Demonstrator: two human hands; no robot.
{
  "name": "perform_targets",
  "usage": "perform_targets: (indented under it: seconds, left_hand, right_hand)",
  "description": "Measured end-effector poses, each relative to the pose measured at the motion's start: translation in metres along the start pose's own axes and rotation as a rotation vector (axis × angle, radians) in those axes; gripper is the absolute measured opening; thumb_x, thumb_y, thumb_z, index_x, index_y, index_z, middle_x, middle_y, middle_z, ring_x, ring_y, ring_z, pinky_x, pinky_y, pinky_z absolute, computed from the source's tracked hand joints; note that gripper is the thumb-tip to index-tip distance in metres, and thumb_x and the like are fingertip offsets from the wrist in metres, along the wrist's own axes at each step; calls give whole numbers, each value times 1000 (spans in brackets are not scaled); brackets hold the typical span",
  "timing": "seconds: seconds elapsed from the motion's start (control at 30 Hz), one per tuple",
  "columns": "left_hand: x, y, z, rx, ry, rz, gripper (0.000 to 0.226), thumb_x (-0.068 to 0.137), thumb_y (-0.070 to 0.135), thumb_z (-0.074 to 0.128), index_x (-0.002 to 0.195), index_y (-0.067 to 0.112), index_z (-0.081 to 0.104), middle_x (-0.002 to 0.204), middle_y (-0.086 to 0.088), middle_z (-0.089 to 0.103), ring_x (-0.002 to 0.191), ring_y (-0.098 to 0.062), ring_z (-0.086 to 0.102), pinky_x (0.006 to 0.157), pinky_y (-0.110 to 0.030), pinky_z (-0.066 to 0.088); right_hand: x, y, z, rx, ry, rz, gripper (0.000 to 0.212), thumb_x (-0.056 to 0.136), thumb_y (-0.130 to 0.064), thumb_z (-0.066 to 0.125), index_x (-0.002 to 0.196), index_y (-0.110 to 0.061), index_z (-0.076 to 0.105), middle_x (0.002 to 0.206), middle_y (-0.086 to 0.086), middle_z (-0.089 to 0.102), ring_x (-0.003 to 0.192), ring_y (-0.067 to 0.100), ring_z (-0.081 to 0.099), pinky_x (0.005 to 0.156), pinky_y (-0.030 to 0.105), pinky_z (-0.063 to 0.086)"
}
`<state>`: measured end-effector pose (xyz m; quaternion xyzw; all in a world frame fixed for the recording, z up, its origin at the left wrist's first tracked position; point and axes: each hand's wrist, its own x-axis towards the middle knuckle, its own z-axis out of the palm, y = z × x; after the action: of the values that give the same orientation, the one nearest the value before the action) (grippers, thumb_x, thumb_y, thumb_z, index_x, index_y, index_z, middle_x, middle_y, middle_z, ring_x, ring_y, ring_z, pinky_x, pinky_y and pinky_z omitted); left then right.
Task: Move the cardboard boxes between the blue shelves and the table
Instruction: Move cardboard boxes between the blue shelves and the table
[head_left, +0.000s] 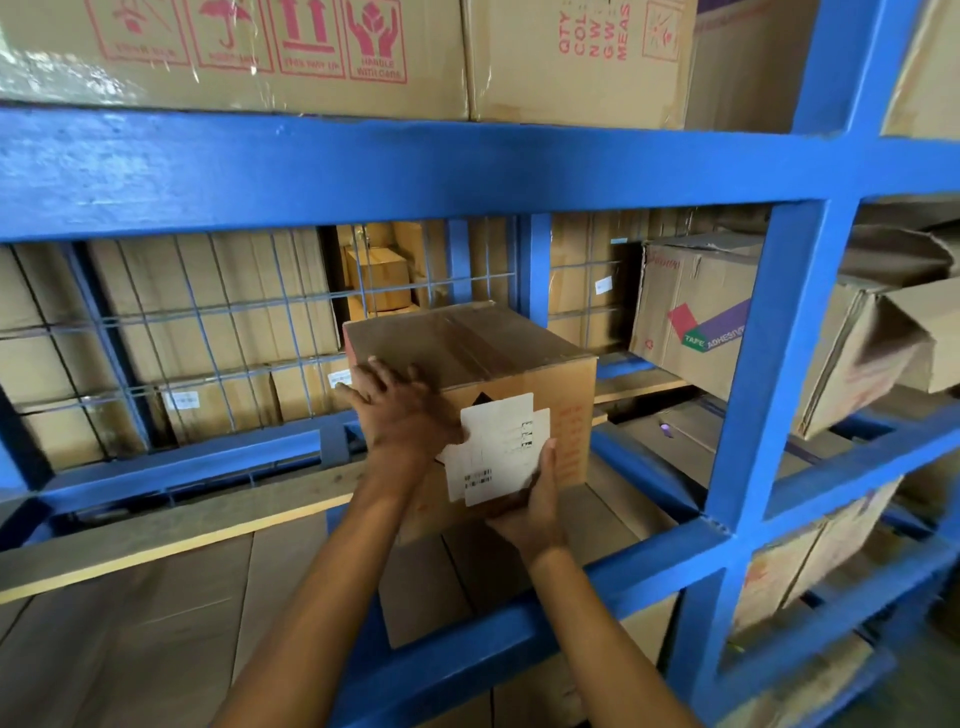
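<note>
In the middle bay of the blue shelves (415, 171), a taped cardboard box (483, 348) is held between two bare hands, its near face carrying overlapping white labels (498, 452). The left hand (400, 410) lies over the box's upper near-left corner, fingers spread flat across the top and side. The right hand (535, 499) cups the lower near edge from beneath, thumb up against the labelled face and fingers curled under, out of view. Whether the box rests on the level below or hangs clear of it cannot be told.

Below it lie flat brown boxes and a pale wooden plank (171, 530) running along the shelf. Behind, a blue wire mesh (208, 332) closes the back of the bay, with more stacked cartons beyond it. To the right, a tilted carton printed with a tape logo (696, 317) sits deeper in the same bay. Overhead, large cartons with red handling marks (249, 47) fill the upper level. A thick blue upright (769, 374) separates this bay from crumpled boxes on the far right.
</note>
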<state>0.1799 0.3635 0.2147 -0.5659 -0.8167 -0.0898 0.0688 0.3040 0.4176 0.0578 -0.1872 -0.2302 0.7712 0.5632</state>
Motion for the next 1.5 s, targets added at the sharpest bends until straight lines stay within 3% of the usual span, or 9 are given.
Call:
perform_targets:
  seconds: [0.2,0.3,0.43,0.63,0.73,0.93,1.13,1.33,1.5]
  left_hand:
    - [33,27,-9,44,-119,275,96,82,62,72,158,19,31,166,-18,23,155,-39,16,123,-61,8]
    - [43,35,-11,-67,-154,408,111,81,55,78,164,23,13,170,-16,9,157,-37,8,127,-53,10]
    - [40,27,-13,-89,-174,413,116,81,55,78,164,33,0,171,-13,-4,157,-37,-5,126,-58,5]
    - [-15,4,-19,-219,-79,388,115,83,59,73,162,38,-8,171,-10,-13,158,-32,-10,126,-57,0]
    - [-59,-6,-28,-352,-53,337,116,83,61,72,160,39,-11,171,-10,-13,158,-32,-8,126,-53,0]
    - [-159,-31,-44,-745,18,377,118,78,55,79,162,41,-3,171,-7,7,156,-33,13,123,-60,20]
    - [-252,-37,-58,-1024,39,373,123,71,54,82,160,47,-1,167,-2,27,150,-27,33,118,-55,36]
    - [-309,-45,-69,-1319,-119,430,115,62,25,94,157,36,30,131,5,68,104,-6,72,71,-25,63]
    - [-343,-27,-76,-1394,-348,578,98,49,36,100,136,32,54,121,9,75,107,-11,73,81,-25,62]
  right_hand:
    - [11,23,-5,79,62,20,71,90,-81,42,142,-35,58,135,13,69,120,42,67,94,57,57]
    - [9,29,-5,108,63,54,69,93,-76,44,144,-31,59,143,16,63,125,41,64,103,59,52]
    - [-2,32,-5,34,30,72,64,99,-63,47,151,-26,52,148,20,57,140,44,49,120,63,31]
    - [-47,14,-1,16,18,59,61,91,-45,66,145,-20,56,134,19,68,118,38,69,93,54,59]
    - [-85,-9,5,-18,10,-21,58,91,-31,68,146,-19,55,137,15,67,124,35,66,107,56,49]
    - [-185,-45,17,-243,45,-222,60,83,-29,76,140,-20,59,134,6,70,126,26,66,112,53,47]
    - [-284,-72,19,-527,158,-407,35,63,-44,89,93,-32,75,103,-3,81,100,23,77,70,27,61]
    - [-386,-103,26,-814,247,-637,54,59,-48,94,105,-25,75,100,-5,81,95,15,78,84,39,64]
    - [-485,-143,28,-1084,302,-779,48,65,-53,92,108,-40,73,106,-13,79,101,8,75,90,43,61]
